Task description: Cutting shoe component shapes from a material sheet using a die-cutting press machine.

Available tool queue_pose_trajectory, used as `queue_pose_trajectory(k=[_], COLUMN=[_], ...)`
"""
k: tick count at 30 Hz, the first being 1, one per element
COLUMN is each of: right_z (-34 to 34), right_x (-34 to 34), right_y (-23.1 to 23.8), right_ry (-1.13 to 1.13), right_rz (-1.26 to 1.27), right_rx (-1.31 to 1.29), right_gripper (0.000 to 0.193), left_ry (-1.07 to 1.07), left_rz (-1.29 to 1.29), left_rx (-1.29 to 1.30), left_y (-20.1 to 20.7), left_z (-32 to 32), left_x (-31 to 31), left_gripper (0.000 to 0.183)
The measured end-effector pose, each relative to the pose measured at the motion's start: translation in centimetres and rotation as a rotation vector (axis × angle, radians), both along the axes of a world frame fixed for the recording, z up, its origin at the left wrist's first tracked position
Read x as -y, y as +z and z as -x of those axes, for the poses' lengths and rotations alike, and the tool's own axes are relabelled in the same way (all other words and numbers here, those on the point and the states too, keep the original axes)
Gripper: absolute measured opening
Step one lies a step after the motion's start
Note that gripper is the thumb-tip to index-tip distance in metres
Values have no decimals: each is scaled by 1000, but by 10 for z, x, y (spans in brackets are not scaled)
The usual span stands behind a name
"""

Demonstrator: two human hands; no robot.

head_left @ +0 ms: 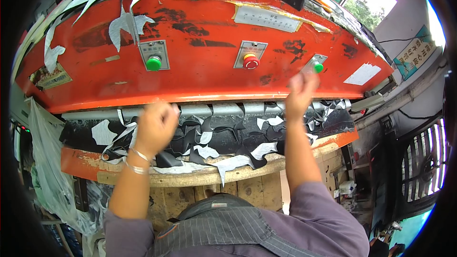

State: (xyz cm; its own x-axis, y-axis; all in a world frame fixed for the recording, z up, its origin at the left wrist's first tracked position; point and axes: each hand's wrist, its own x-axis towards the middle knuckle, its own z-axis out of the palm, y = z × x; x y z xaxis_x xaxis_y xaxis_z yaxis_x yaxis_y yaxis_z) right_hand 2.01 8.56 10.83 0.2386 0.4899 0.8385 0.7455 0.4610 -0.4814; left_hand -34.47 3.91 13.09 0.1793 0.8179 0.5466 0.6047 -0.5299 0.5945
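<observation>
I judge: reaching to press | right hand (303,90) near green button (318,67) | left hand (158,120) over scraps (206,152) | grip: blurred, can't tell | next: likely needs fingertip contact

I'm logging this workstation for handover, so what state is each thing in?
Left hand: raised, seemingly curled, blurred
Right hand: raised, blurred
Right green button: beside that hand, contact unclear
Left green button: untouched
Red button: untouched
Orange panel: scuffed, black-marked
Scraps: cut, tangled, strewn
Plastic sheet: hanging, crumpled
</observation>
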Motion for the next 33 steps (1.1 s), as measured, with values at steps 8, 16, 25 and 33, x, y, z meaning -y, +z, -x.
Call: queue_pose_trajectory(k=[8, 16, 25, 33], right_z=[155, 158, 97, 75], right_x=[173, 169, -9, -56], right_y=[-69, -80, -51, -90], right_ry=[633, 493, 382, 364], right_rz=[727, 716, 774, 969], right_rx=[674, 697, 543, 540], right_gripper=[41, 27, 65, 56], left_ry=[-94, 33, -404, -424], left_rz=[348, 292, 840, 1054], left_rx=[-226, -233, -197, 550], left_y=[-87, -99, -83, -122], left_z=[-3, -15, 10, -32], left_x=[129, 124, 39, -50], left_gripper=[15, 18, 20, 63])
